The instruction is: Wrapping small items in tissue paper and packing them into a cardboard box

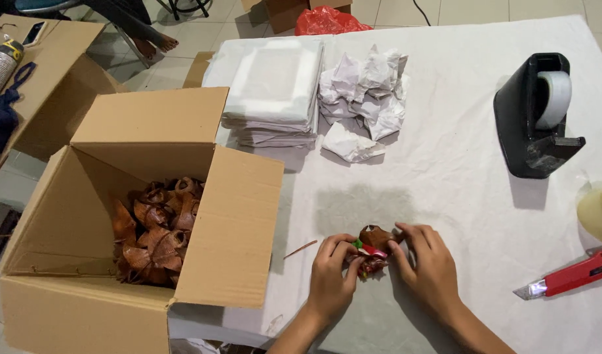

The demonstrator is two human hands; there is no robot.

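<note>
A small brown woven-leaf ornament (374, 238) with a red ribbon and a green bit lies on the white table cover (445, 170) near the front edge. My left hand (332, 275) grips its left side with the fingertips. My right hand (427, 265) pinches its right side. Both hands rest on the cover. An open cardboard box (232, 229) at the left holds several similar brown woven ornaments (157, 229).
A stack of white folded sheets (273, 92) and crumpled white paper (363, 98) lie at the back. A black tape dispenser (537, 118), a clear tape roll (597, 211) and a red box cutter (570, 275) sit at the right. A person's foot (158, 44) shows on the floor beyond.
</note>
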